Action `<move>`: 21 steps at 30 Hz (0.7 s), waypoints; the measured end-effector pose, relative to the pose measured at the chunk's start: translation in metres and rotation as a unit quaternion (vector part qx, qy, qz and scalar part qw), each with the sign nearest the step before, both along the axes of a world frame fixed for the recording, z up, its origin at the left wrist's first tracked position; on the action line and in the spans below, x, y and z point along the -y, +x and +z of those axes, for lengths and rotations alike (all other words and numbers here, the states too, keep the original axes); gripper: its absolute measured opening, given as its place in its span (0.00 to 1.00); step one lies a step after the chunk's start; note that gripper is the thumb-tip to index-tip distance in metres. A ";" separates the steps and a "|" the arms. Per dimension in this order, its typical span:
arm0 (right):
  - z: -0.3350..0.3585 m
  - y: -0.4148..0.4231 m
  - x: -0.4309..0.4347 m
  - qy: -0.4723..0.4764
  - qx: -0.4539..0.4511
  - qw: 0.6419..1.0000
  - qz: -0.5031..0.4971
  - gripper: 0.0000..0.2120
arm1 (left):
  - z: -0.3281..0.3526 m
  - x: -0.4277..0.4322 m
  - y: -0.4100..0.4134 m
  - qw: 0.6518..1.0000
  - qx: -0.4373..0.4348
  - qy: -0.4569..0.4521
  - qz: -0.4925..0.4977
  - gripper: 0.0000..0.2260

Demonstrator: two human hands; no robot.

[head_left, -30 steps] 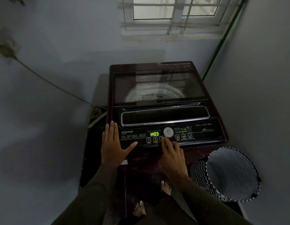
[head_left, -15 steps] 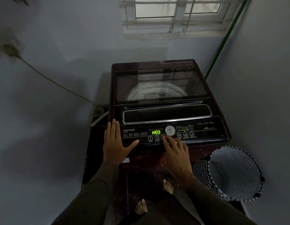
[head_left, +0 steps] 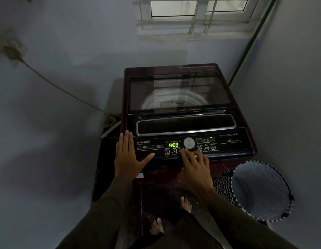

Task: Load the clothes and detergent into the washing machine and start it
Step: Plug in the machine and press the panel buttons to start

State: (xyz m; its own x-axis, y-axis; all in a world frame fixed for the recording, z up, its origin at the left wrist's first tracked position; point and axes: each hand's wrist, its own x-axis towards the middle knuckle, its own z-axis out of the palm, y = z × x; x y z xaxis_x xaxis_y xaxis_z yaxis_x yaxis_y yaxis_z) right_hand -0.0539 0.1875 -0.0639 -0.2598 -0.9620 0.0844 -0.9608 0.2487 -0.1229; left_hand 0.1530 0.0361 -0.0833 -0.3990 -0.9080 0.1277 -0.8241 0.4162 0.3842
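The dark maroon top-loading washing machine stands in the corner of a dim room with pale blue-grey walls, under a white barred window. Its tinted glass lid is down, and through it the white ring of the drum is visible; what lies inside the drum I cannot tell. On the black control panel at the front, the green digital display is lit and reads "H:03", just beside a round silver badge. Below the display are the round buttons marked "1" and "2".

The left hand lies flat and open on the front left corner of the machine, with the fingers straight and together and the thumb spread onto the panel. The right hand holds nothing; its fingers are loosely bent, and the tip of the forefinger touches the button just to the right of button "2". Both arms are in dark olive sleeves.

A round laundry basket with a black-and-white zigzag pattern stands on the floor just beside the right front corner of the machine. A thin green pipe runs down the wall corner behind the machine. On the left wall a grey cable goes from a wall socket down towards the machine. Two bare feet stand on the dark floor in front of it
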 end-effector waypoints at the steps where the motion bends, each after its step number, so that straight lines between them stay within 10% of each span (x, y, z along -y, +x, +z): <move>1: 0.000 0.000 0.000 0.000 -0.001 1.000 0.000 0.38 | 0.000 0.000 0.000 1.000 0.002 0.001 0.000 0.52; 21: 0.004 0.005 -0.006 0.035 -0.010 0.999 0.008 0.39 | 0.006 0.000 0.001 0.999 -0.008 0.051 -0.008 0.53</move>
State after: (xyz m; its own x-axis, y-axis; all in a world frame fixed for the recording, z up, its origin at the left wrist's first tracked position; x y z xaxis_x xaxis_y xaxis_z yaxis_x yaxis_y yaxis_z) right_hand -0.0494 0.1932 -0.0604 -0.2424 -0.9699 0.0217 -0.9670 0.2397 -0.0866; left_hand 0.1545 0.0356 -0.0775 -0.4128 -0.9099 0.0407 -0.8111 0.3876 0.4381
